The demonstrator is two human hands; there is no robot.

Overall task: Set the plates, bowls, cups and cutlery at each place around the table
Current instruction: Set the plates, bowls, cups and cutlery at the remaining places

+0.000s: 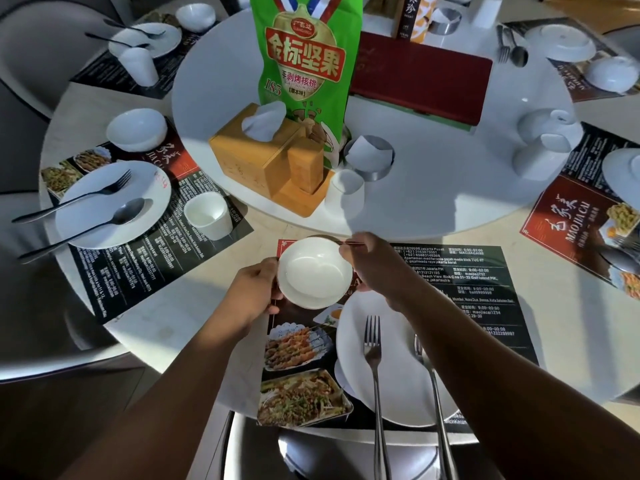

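A white bowl (313, 271) hangs just above the top left corner of the near placemat (485, 278). My left hand (256, 292) grips its left rim and my right hand (377, 268) pinches its right rim. Lower right on the same mat lies a white plate (391, 382). A fork (373, 358) and a second utensil (434, 393) rest on the plate; my right arm hides the second utensil's head. No cup stands on this mat.
The left place has a plate (104, 220) with fork and spoon, a bowl (136, 129) and a cup (207, 214). The white turntable (433, 188) carries a tissue box (252, 157), a green snack bag (304, 64), a red box (422, 74) and a white cup (346, 194). A chair seat (311, 455) sits below.
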